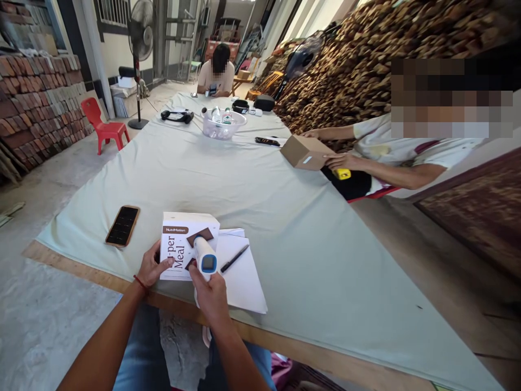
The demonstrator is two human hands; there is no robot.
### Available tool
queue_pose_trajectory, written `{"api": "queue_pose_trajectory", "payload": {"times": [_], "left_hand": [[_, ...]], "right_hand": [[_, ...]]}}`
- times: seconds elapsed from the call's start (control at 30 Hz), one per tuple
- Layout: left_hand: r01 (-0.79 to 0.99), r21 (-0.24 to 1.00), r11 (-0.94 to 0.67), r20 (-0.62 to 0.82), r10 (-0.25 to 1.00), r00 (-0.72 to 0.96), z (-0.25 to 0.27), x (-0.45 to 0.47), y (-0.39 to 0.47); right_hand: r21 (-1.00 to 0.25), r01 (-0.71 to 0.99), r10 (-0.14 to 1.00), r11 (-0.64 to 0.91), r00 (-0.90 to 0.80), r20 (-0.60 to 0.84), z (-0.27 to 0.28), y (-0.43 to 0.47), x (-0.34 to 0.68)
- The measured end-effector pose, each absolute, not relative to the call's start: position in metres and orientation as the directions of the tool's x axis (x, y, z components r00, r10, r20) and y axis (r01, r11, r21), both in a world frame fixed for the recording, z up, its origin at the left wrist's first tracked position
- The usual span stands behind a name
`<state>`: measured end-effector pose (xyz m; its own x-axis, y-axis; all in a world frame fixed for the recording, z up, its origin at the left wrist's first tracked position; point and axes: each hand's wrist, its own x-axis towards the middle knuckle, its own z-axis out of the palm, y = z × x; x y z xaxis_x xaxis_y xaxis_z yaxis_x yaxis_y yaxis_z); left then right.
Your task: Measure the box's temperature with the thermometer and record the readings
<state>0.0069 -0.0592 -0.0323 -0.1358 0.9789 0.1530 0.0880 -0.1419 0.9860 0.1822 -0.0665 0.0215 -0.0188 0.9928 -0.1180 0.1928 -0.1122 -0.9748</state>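
My left hand (pixel 152 264) grips the left side of a white box (pixel 173 260) printed "NutriMotion" and "Meal", which is on the table near its front edge. In my right hand (pixel 212 297) is a white infrared thermometer (pixel 201 250) with a blue-framed screen. Its front end points at the box and covers part of the print; I cannot tell whether it touches. White sheets of paper (pixel 248 282) lie to the right of the box, with a black pen (pixel 235 258) on top. To the left of the box rests a phone (pixel 122 226) in an orange-brown case.
A cloth-covered table (pixel 325 260) stretches forward. At the right, a person holds a brown carton (pixel 304 152) and a yellow object (pixel 342 174). Farther back stand a clear plastic basin (pixel 222 129) with bottles, black headgear (pixel 177 116), and another seated person (pixel 216 76). A red chair (pixel 106 129) stands left.
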Motion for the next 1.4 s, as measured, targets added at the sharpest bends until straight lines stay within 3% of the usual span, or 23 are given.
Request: {"api": "queue_pose_trajectory", "payload": {"times": [0.87, 1.13, 1.4], "left_hand": [[0.081, 0.985, -0.153, 0.164, 0.975, -0.151, -0.03, 0.007, -0.057], [0.132, 0.979, -0.153, 0.187, 0.93, -0.315, -0.038, 0.006, -0.058], [0.38, 0.92, -0.095, 0.299, 0.798, -0.523, -0.055, 0.002, -0.041]], "right_hand": [[-0.985, 0.152, 0.993, -0.087, -0.06, -0.097, 0.036, -0.068, 0.181], [-0.985, 0.097, 0.981, -0.141, -0.124, -0.152, 0.049, -0.093, 0.219], [-0.973, 0.156, 0.982, -0.172, -0.055, -0.183, 0.056, -0.125, 0.275]]}}
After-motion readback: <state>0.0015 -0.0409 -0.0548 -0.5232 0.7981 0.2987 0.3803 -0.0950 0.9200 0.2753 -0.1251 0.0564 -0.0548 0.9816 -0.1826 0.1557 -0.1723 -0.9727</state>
